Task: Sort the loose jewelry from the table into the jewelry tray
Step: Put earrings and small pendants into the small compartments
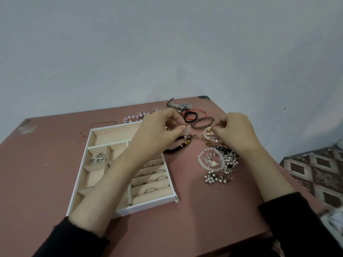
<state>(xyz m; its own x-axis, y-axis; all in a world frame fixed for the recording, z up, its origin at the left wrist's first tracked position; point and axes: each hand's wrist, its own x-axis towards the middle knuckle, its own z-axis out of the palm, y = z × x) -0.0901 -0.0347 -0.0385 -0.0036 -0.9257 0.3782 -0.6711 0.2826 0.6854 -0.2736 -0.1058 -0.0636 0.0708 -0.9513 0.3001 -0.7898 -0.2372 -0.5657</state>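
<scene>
Loose jewelry (217, 160) lies heaped on the table (46, 154) just right of the jewelry tray (79, 169); further pieces lie beyond the tray's far right corner, among them a watch (182, 105), a pink bead bracelet (133, 116) and a brown bracelet (202, 122). A black bead bracelet (176, 147) lies against the tray's right rim.

The tray is partly filled. Rings (152, 179) sit in the padded rolls on its right side, and a silver piece (98, 157) lies in a small compartment on its left. The long compartment along its far edge shows nothing inside.

Both hands work above the table, just past the tray's far right corner. The left hand (157, 130) pinches a clear bead piece (187, 131) between thumb and forefinger. The right hand (235, 132), fingers curled, appears to pinch the charm end of a gold chain (201, 137) that runs between the two hands and back into the heap.

Step in hand, as judged: freeing one piece from the tangle before placing it. The next move calls for a gentle parting of chain and beads, since a sharp pull would likely drag neighbouring pieces along, followed by a short carry left to a free compartment.
</scene>
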